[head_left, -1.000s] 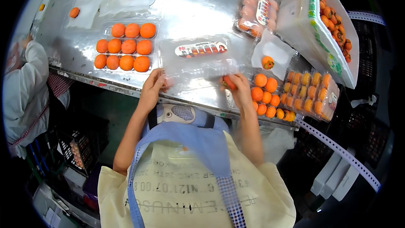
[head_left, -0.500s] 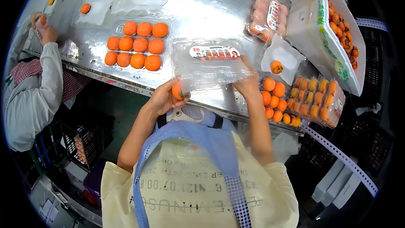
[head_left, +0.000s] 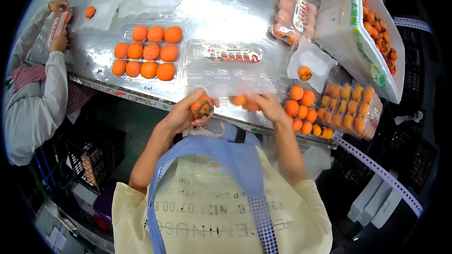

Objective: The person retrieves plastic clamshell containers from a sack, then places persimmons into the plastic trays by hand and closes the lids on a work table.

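Note:
My left hand is closed around an orange persimmon, its green-brown calyx turned up toward me. My right hand is blurred, its fingers closed at two persimmons just above the table's front edge. Beyond both hands lies a clear plastic clamshell pack with a printed label. To its left, a clear tray of persimmons is filled in rows. Close to my right hand sits a group of loose-looking persimmons.
A white foam box of persimmons leans at the right, beside closed labelled packs. White liner sheets hold single persimmons. At the left, a co-worker's hands hold a pack. Black crates stand below the table.
My right hand has moved left from the pack's side to the persimmons before me. The pack lies lower, and the persimmon in my left hand has turned calyx-up. The co-worker's hands have shifted.

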Demonstrator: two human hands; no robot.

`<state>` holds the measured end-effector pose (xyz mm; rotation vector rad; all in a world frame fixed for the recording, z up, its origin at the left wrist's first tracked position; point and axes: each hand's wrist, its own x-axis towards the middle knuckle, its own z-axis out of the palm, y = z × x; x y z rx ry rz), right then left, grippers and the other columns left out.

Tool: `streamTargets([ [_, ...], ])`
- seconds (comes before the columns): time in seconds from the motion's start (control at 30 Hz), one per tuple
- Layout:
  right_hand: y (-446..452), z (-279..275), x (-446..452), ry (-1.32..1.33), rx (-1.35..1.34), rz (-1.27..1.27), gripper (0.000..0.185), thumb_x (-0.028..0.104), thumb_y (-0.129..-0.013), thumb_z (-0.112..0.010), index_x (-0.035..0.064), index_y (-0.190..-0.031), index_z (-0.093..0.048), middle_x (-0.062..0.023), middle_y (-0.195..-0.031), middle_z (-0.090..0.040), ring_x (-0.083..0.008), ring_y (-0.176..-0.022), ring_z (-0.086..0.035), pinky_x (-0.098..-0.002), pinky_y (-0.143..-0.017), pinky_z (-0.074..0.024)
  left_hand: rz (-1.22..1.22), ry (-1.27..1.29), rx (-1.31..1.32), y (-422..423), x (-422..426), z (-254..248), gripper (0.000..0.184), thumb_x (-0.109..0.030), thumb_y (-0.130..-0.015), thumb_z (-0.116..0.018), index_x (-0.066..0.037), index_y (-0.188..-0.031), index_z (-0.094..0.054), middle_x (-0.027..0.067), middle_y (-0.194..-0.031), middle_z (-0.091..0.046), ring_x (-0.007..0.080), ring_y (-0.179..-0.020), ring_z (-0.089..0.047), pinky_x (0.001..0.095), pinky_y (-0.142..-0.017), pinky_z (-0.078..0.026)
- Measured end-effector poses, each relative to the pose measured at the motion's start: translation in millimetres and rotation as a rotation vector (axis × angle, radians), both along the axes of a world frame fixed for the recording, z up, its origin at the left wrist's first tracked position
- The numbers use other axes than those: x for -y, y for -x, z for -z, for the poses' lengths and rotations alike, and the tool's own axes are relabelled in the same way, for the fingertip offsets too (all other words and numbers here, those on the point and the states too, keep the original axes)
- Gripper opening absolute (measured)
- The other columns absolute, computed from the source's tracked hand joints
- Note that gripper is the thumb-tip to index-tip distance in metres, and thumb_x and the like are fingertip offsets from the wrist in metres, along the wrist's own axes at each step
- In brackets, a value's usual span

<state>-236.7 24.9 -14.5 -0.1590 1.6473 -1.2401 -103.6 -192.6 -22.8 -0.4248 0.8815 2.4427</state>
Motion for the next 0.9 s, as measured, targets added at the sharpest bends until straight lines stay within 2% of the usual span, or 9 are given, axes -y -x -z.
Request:
streamTargets([
  [0.1,-26,2,8,0.272,0.314,0.178,0.046,0.033,-0.085,-0.057,-0.0032,-0.114,-0.054,-0.0122,-0.094,-0.061,-0.0167,-0.075,-0.061,-0.0243,-0.058,-0.0478,-0.013,0.007,-0.042,0,0,-3,0.05,-0.047,-0.094,-0.031,-0.002,-0.104,-0.052,0.0026,-0.066,-0.045,0.0078,-0.047,-0.035,0.0204,-0.043,-0.027],
  [0.2,-35,11,9,0.469,0.51,0.08,0.056,0.037,-0.086,-0.054,-0.0024,-0.124,-0.045,-0.0137,-0.102,-0.058,-0.0171,-0.072,-0.061,-0.0224,-0.051,-0.0457,-0.084,0.053,-0.056,0,-8,-11,0.046,-0.043,-0.094,-0.034,-0.003,-0.108,-0.051,0.0016,-0.071,-0.045,0.0067,-0.053,-0.035,0.0197,-0.046,-0.029],
  [0.23,-38,10,11,0.52,0.402,0.034,0.061,0.041,-0.086,-0.052,0.0001,-0.13,-0.038,-0.0126,-0.101,-0.057,-0.0173,-0.072,-0.061,-0.0222,-0.048,-0.0451,-0.127,0.086,-0.052,0,-12,-16,0.044,-0.041,-0.094,-0.035,-0.003,-0.11,-0.051,0.0014,-0.073,-0.045,0.0063,-0.055,-0.035,0.0191,-0.047,-0.029],
  [0.37,-38,-7,15,0.392,0.413,0.045,0.059,0.037,-0.088,-0.051,0.0027,-0.133,-0.034,-0.0095,-0.094,-0.057,-0.0156,-0.072,-0.06,-0.0216,-0.049,-0.0448,-0.069,0.36,-0.171,-1,-8,-8,0.046,-0.032,-0.093,-0.043,-0.001,-0.127,-0.04,0.0091,-0.107,-0.052,0.0099,-0.071,-0.048,0.021,-0.06,-0.038],
  [0.47,-43,-8,21,0.281,0.302,0.048,0.056,0.031,-0.088,-0.054,0.0027,-0.132,-0.033,-0.007,-0.09,-0.056,-0.0124,-0.069,-0.057,-0.0209,-0.049,-0.044,-0.126,0.828,-0.493,-1,-16,-4,0.044,-0.021,-0.09,-0.05,-0.001,-0.127,-0.04,0.0112,-0.114,-0.052,0.016,-0.091,-0.053,0.0266,-0.077,-0.043],
  [0.5,-45,-3,19,0.259,0.247,0.041,0.055,0.028,-0.087,-0.055,0.0019,-0.131,-0.035,-0.0063,-0.09,-0.056,-0.011,-0.068,-0.056,-0.0207,-0.049,-0.0438,-0.077,1.033,-0.564,0,-13,-15,0.046,-0.014,-0.085,-0.057,-0.002,-0.126,-0.042,0.0125,-0.116,-0.053,0.0246,-0.105,-0.053,0.033,-0.087,-0.041],
  [0.6,-37,-4,22,0.186,0.157,-0.04,0.05,0.022,-0.084,-0.062,-0.0016,-0.123,-0.042,-0.0024,-0.084,-0.055,-0.0062,-0.063,-0.051,-0.0204,-0.048,-0.0428,-0.032,1.284,-0.661,-1,-17,-18,0.047,-0.015,-0.081,-0.061,-0.003,-0.123,-0.046,0.0126,-0.114,-0.054,0.0283,-0.103,-0.052,0.0344,-0.087,-0.042],
  [0.7,-36,-5,23,0.108,0.064,-0.075,0.044,0.025,-0.082,-0.066,-0.0021,-0.113,-0.052,-0.001,-0.078,-0.055,-0.0054,-0.06,-0.049,-0.0201,-0.048,-0.0421,0.003,1.325,-0.687,-4,-20,-9,0.047,-0.016,-0.077,-0.064,-0.005,-0.12,-0.05,0.0113,-0.114,-0.055,0.0302,-0.102,-0.051,0.0352,-0.086,-0.043],
  [0.9,-32,2,23,0.028,0.107,-0.226,0.053,0.03,-0.08,-0.069,0.0016,-0.119,-0.048,-0.0005,-0.083,-0.053,-0.0052,-0.062,-0.049,-0.0192,-0.05,-0.0434,0.022,1.215,-0.637,-6,-21,-9,0.047,-0.015,-0.073,-0.068,-0.008,-0.117,-0.052,0.0105,-0.116,-0.051,0.0292,-0.1,-0.051,0.0361,-0.086,-0.043],
])
